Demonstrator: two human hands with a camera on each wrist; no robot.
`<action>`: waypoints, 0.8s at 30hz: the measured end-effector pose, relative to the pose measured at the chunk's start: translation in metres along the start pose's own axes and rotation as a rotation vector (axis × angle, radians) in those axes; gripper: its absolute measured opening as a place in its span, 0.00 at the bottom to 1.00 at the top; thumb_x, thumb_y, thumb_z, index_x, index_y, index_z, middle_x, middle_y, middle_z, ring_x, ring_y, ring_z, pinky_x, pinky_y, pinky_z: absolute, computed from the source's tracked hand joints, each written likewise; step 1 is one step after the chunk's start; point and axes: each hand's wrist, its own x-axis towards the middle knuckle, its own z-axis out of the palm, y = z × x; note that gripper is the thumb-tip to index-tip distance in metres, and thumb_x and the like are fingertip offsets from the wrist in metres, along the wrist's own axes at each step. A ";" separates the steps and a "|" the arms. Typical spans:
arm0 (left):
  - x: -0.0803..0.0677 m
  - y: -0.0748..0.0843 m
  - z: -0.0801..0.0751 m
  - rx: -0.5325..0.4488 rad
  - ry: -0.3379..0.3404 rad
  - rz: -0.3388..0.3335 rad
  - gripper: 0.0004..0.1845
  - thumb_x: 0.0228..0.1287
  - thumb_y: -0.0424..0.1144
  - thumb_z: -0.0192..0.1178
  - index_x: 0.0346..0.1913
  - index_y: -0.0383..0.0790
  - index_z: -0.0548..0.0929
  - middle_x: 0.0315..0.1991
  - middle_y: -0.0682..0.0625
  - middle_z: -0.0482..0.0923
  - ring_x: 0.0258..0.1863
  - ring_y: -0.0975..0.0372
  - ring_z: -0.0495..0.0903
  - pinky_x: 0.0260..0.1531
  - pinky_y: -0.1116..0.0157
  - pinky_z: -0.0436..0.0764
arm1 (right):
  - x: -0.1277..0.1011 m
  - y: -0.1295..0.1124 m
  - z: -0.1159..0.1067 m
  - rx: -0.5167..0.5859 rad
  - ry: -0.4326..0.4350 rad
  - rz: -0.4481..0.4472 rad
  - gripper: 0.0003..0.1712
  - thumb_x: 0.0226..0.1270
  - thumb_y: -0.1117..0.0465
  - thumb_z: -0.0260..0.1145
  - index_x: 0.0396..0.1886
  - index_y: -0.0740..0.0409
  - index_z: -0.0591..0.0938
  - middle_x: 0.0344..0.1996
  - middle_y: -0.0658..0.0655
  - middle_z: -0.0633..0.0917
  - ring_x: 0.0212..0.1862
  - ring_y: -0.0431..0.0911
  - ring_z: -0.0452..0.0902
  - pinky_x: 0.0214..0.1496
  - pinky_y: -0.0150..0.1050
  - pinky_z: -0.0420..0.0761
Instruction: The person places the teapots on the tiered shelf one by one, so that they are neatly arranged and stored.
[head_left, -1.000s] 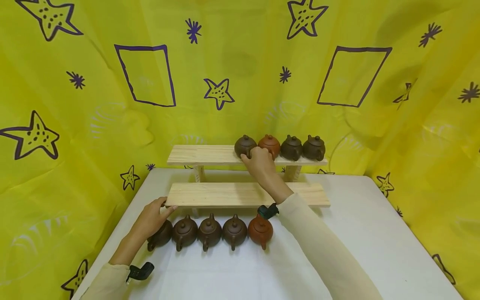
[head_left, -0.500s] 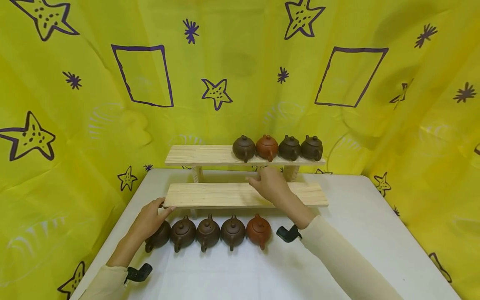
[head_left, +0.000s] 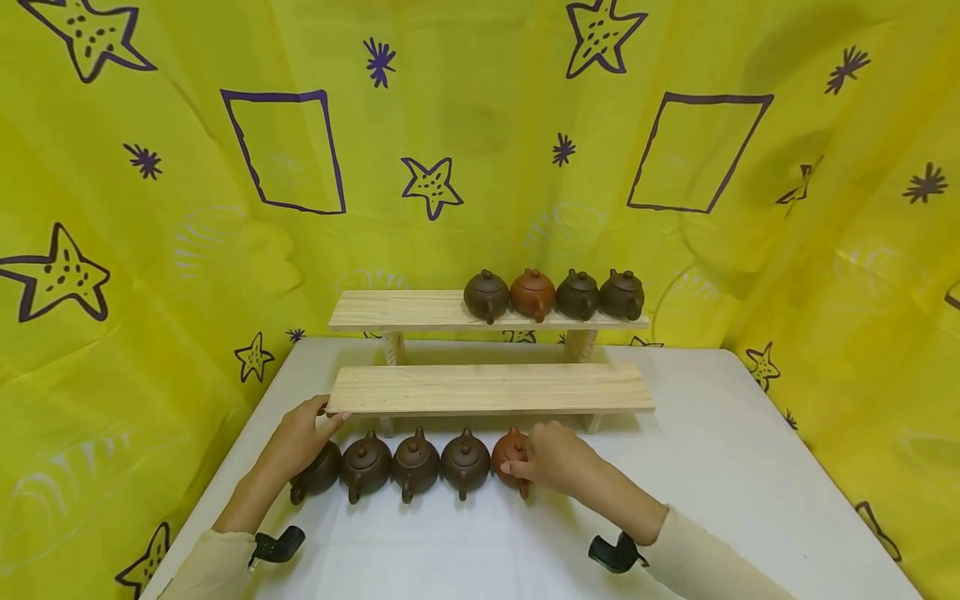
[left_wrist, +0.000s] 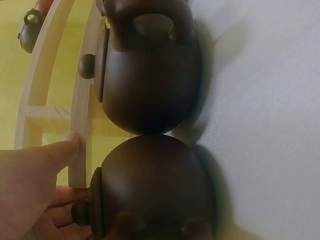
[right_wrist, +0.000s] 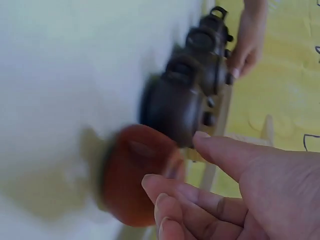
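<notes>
While your right hand (head_left: 558,465) reaches loose-fingered onto the red teapot (head_left: 507,454), three brown teapots (head_left: 414,460) crowd its left, and your left hand (head_left: 300,437) rests flat-fingered against the lower shelf (head_left: 487,388).

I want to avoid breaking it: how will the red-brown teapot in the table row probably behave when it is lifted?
The red-brown teapot looks like rigid clay, so probably stiff and breakable if knocked against the dark teapot close beside it. Its lid may sit loose and slip when tilted. The right hand reaches its side; its round, smooth body might slide.
</notes>
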 end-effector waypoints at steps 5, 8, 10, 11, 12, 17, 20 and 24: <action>-0.001 0.001 0.000 -0.009 -0.003 -0.001 0.32 0.80 0.49 0.60 0.69 0.22 0.73 0.63 0.25 0.78 0.66 0.31 0.75 0.65 0.33 0.74 | -0.015 0.007 0.017 0.015 -0.028 0.023 0.37 0.64 0.50 0.79 0.05 0.46 0.64 0.08 0.38 0.56 0.16 0.37 0.55 0.19 0.31 0.55; -0.002 0.002 0.000 -0.012 -0.002 -0.003 0.32 0.80 0.49 0.60 0.69 0.22 0.73 0.63 0.25 0.78 0.66 0.31 0.74 0.65 0.33 0.73 | -0.021 0.011 0.024 0.032 -0.007 0.016 0.37 0.65 0.50 0.78 0.06 0.45 0.62 0.09 0.38 0.55 0.18 0.37 0.56 0.20 0.31 0.56; -0.002 0.002 -0.001 -0.009 -0.002 -0.004 0.32 0.80 0.49 0.60 0.69 0.22 0.73 0.63 0.25 0.77 0.67 0.31 0.74 0.65 0.33 0.73 | -0.024 0.014 0.027 0.049 0.010 0.016 0.38 0.66 0.52 0.76 0.06 0.45 0.60 0.09 0.38 0.54 0.17 0.36 0.53 0.19 0.31 0.54; -0.002 0.003 0.000 -0.011 -0.003 -0.004 0.32 0.80 0.49 0.60 0.69 0.22 0.73 0.64 0.25 0.77 0.67 0.31 0.74 0.65 0.33 0.73 | -0.026 0.015 0.028 0.057 0.020 0.018 0.37 0.66 0.53 0.75 0.06 0.45 0.59 0.09 0.37 0.53 0.17 0.35 0.51 0.19 0.30 0.52; -0.002 0.003 0.000 -0.011 -0.004 -0.004 0.32 0.80 0.49 0.60 0.69 0.22 0.73 0.64 0.25 0.77 0.67 0.31 0.74 0.65 0.33 0.73 | -0.027 0.016 0.030 0.062 0.032 0.020 0.37 0.66 0.54 0.74 0.06 0.45 0.59 0.09 0.37 0.53 0.17 0.34 0.49 0.19 0.30 0.51; -0.003 0.004 0.000 -0.014 -0.003 -0.006 0.32 0.81 0.49 0.60 0.69 0.22 0.72 0.64 0.25 0.77 0.67 0.31 0.74 0.66 0.33 0.73 | -0.032 0.019 0.039 0.080 0.098 0.036 0.33 0.66 0.58 0.71 0.08 0.45 0.60 0.09 0.38 0.56 0.15 0.32 0.49 0.17 0.27 0.50; -0.003 0.004 0.000 -0.012 -0.001 -0.007 0.32 0.80 0.48 0.60 0.69 0.22 0.72 0.64 0.25 0.77 0.67 0.31 0.74 0.66 0.33 0.73 | -0.034 0.017 0.046 0.054 0.162 0.028 0.31 0.68 0.57 0.72 0.10 0.46 0.63 0.11 0.40 0.60 0.16 0.33 0.54 0.18 0.28 0.54; -0.003 0.005 -0.001 -0.013 -0.002 -0.006 0.32 0.81 0.48 0.60 0.69 0.22 0.72 0.64 0.25 0.77 0.67 0.31 0.73 0.66 0.33 0.73 | -0.036 0.014 0.053 0.015 0.234 0.017 0.27 0.69 0.58 0.73 0.13 0.49 0.68 0.13 0.43 0.63 0.17 0.36 0.58 0.18 0.30 0.56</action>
